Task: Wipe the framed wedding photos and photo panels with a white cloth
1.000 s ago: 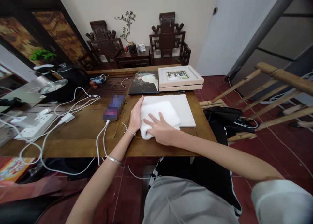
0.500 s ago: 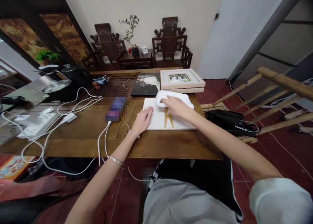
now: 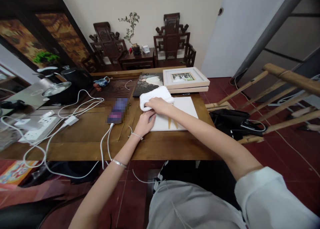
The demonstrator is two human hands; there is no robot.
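Observation:
A folded white cloth [image 3: 158,92] lies over the far left part of a flat white board [image 3: 188,108] with a gold-coloured marking, which my forearm partly covers. My right hand [image 3: 158,105] is closed on the cloth and presses it down onto the board. Just in front of the cloth, my left hand [image 3: 146,121] rests at the board's left edge, its fingers stretched out and partly hidden by the cloth and my right hand. The board lies flat on the wooden table [image 3: 160,147].
Behind the board are a dark photo panel [image 3: 141,85] and stacked pale picture frames [image 3: 186,81]. To the left lie a phone [image 3: 118,110], white cables, a power strip [image 3: 41,128] and a lidded pot [image 3: 58,90]. A bamboo chair [image 3: 287,77] stands at the right.
My right hand has slid the white cloth leftward across the board, next to my left hand. More of the board's right side now shows. My left hand has hardly moved.

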